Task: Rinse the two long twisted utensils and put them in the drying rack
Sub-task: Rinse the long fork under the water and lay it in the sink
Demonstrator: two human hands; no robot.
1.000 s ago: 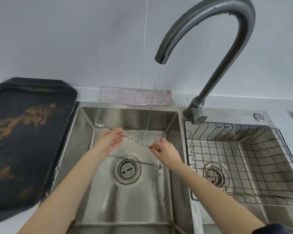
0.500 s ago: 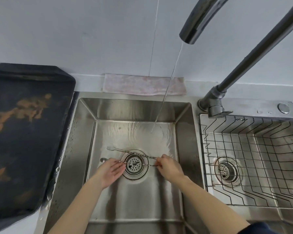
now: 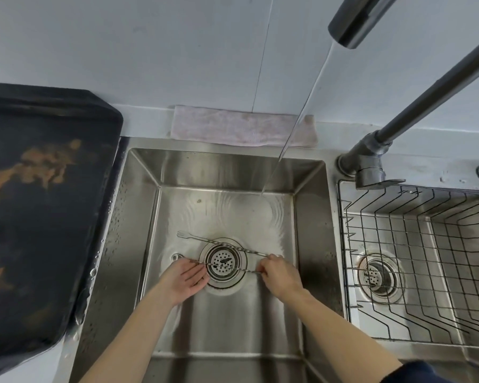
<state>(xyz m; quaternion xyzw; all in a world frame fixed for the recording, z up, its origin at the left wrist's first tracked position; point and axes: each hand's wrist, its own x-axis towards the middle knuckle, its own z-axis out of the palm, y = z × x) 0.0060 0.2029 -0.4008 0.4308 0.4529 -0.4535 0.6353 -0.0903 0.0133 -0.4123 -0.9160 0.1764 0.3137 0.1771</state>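
My right hand pinches one end of a long twisted utensil, which spans the drain of the left sink basin. The utensil's other end rests between the thumb and fingers of my left hand, whose fingers are loosely extended. A second twisted utensil, with a small fork tip at its left end, lies on the basin floor just behind the first. The wire drying rack sits in the right basin and holds nothing.
Water runs from the faucet spout and lands at the back of the left basin, away from my hands. A dark stained tray lies on the left counter. A pink cloth lies behind the sink.
Both hands carried the held utensil down and toward me, from under the water stream to just over the drain. The view tilted down and moved closer to the sink.
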